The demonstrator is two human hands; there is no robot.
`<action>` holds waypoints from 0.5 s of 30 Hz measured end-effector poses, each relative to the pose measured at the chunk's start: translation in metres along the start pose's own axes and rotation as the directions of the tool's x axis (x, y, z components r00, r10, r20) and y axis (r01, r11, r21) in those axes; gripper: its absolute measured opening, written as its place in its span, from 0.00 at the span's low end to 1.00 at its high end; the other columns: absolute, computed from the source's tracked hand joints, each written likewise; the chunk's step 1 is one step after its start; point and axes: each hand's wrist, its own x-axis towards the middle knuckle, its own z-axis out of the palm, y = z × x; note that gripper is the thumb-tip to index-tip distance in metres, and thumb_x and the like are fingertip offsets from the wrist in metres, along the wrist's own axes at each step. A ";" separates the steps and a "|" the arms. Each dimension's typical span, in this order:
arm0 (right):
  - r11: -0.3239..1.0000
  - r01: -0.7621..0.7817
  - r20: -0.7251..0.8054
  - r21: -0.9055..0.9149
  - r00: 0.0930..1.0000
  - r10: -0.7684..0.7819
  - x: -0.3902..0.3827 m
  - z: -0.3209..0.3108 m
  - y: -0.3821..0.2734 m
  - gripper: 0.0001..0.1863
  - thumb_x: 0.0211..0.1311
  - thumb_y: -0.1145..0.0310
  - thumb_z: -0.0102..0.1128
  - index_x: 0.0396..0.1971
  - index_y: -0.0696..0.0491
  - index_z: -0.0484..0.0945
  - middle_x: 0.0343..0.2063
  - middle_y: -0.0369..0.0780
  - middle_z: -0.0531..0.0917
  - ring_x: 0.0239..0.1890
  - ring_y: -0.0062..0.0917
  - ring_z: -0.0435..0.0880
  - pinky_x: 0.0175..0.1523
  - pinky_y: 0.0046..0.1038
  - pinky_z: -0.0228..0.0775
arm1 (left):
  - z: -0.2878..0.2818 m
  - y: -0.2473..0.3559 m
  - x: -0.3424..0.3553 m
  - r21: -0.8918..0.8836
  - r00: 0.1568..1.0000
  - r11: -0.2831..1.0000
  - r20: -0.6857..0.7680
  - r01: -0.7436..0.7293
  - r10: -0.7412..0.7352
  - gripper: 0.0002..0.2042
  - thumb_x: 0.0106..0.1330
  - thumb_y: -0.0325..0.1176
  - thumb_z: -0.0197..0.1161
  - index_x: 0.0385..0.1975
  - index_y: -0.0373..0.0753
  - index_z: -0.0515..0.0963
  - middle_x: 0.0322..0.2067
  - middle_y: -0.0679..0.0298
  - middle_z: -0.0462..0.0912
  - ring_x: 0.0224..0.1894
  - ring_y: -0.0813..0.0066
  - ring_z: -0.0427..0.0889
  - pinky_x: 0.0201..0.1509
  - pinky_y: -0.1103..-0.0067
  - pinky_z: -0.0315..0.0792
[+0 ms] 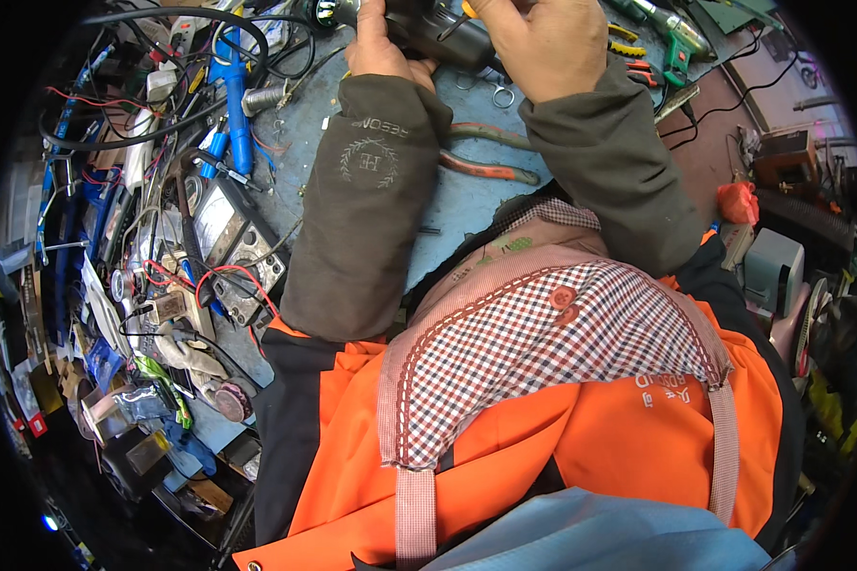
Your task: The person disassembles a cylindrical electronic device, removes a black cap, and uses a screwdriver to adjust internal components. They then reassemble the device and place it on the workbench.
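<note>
At the top edge, my left hand (383, 46) is wrapped round a black housing (448, 36), which looks like a power tool's body. My right hand (548, 48) is closed over the housing's right side. By its thumb shows a small yellow-orange piece (468, 9); what those fingers hold is mostly hidden. Just below, on the blue bench top (290, 171), lie a pair of worn red-and-green handles (490, 173), probably pliers, partly behind my right sleeve. Metal finger rings (503, 96), like those of scissors, rest between my wrists.
Tools, cables and parts crowd the left side, with a blue bar-shaped tool (233, 90), a multimeter-like device (243, 252) and red wires (238, 269). A black cable (162, 14) loops at upper left. A green-handled tool (678, 62) lies at upper right. A checked apron (543, 333) covers my front.
</note>
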 end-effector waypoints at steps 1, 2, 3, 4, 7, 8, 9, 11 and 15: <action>0.996 -0.080 0.060 0.040 0.995 0.077 -0.002 -0.005 0.000 0.42 0.59 0.77 0.68 0.75 0.62 0.62 0.40 0.48 0.82 0.36 0.34 0.81 0.45 0.31 0.77 | 0.000 -0.001 0.002 0.012 1.000 1.000 0.011 0.001 -0.001 0.33 0.75 0.64 0.58 0.60 0.37 0.78 0.49 0.58 0.86 0.48 0.64 0.85 0.55 0.62 0.82; 0.983 -0.167 0.125 0.080 0.980 0.157 -0.004 -0.009 -0.003 0.42 0.60 0.76 0.68 0.74 0.62 0.63 0.38 0.47 0.83 0.34 0.36 0.82 0.43 0.33 0.77 | -0.003 -0.001 0.001 0.024 1.000 1.000 0.011 -0.003 0.003 0.33 0.74 0.64 0.58 0.60 0.37 0.78 0.49 0.59 0.86 0.48 0.64 0.85 0.55 0.62 0.82; 0.961 -0.252 0.186 0.109 0.955 0.229 -0.005 -0.012 -0.007 0.41 0.60 0.75 0.68 0.74 0.62 0.63 0.36 0.47 0.84 0.32 0.38 0.83 0.42 0.35 0.78 | -0.005 -0.001 0.001 0.037 1.000 0.999 0.012 -0.006 0.006 0.33 0.74 0.65 0.58 0.60 0.38 0.77 0.49 0.59 0.86 0.48 0.64 0.85 0.54 0.62 0.82; 0.925 -0.339 0.218 0.171 0.929 0.300 0.000 -0.013 -0.011 0.40 0.60 0.74 0.68 0.73 0.62 0.64 0.37 0.49 0.84 0.34 0.39 0.84 0.42 0.35 0.78 | -0.007 -0.002 0.001 0.048 1.000 0.999 0.006 -0.009 0.009 0.33 0.74 0.65 0.58 0.60 0.38 0.77 0.49 0.59 0.86 0.47 0.64 0.85 0.54 0.63 0.82; 0.960 -0.271 0.157 0.063 0.953 0.259 0.006 -0.008 -0.015 0.40 0.61 0.74 0.67 0.74 0.63 0.63 0.39 0.50 0.85 0.37 0.39 0.86 0.43 0.35 0.78 | 0.000 0.005 -0.006 0.079 1.000 0.997 -0.023 -0.015 0.016 0.34 0.74 0.65 0.58 0.59 0.37 0.78 0.48 0.59 0.85 0.46 0.64 0.84 0.54 0.63 0.82; 0.988 -0.153 0.101 0.003 0.983 0.152 0.006 0.001 -0.007 0.41 0.61 0.75 0.66 0.74 0.62 0.62 0.39 0.50 0.84 0.37 0.38 0.85 0.43 0.33 0.78 | 0.012 0.009 -0.015 0.077 0.999 0.997 -0.032 -0.014 0.017 0.33 0.74 0.65 0.59 0.59 0.37 0.78 0.47 0.59 0.85 0.46 0.65 0.84 0.54 0.63 0.82; 0.997 -0.034 0.053 -0.063 0.998 0.038 0.005 0.006 -0.003 0.41 0.61 0.75 0.66 0.75 0.62 0.62 0.39 0.50 0.84 0.37 0.36 0.85 0.43 0.32 0.78 | 0.018 0.011 -0.020 0.075 0.999 0.997 -0.042 -0.016 0.019 0.33 0.73 0.65 0.59 0.59 0.37 0.78 0.46 0.60 0.85 0.45 0.65 0.84 0.53 0.63 0.82; 0.970 -0.220 0.176 0.099 0.964 0.201 -0.003 0.001 0.003 0.45 0.59 0.74 0.70 0.76 0.61 0.60 0.44 0.53 0.83 0.40 0.40 0.84 0.47 0.33 0.79 | -0.006 0.002 -0.001 0.061 0.998 0.997 -0.035 -0.043 0.046 0.33 0.73 0.65 0.59 0.59 0.37 0.78 0.47 0.60 0.85 0.46 0.64 0.84 0.53 0.63 0.81; 0.871 -0.455 0.266 0.183 0.876 0.402 0.009 -0.008 -0.014 0.46 0.57 0.74 0.72 0.76 0.61 0.59 0.47 0.53 0.84 0.42 0.41 0.85 0.49 0.34 0.79 | 0.008 0.005 -0.010 0.072 0.996 0.997 -0.078 -0.041 0.046 0.33 0.73 0.65 0.60 0.58 0.37 0.78 0.47 0.60 0.85 0.47 0.64 0.84 0.54 0.63 0.81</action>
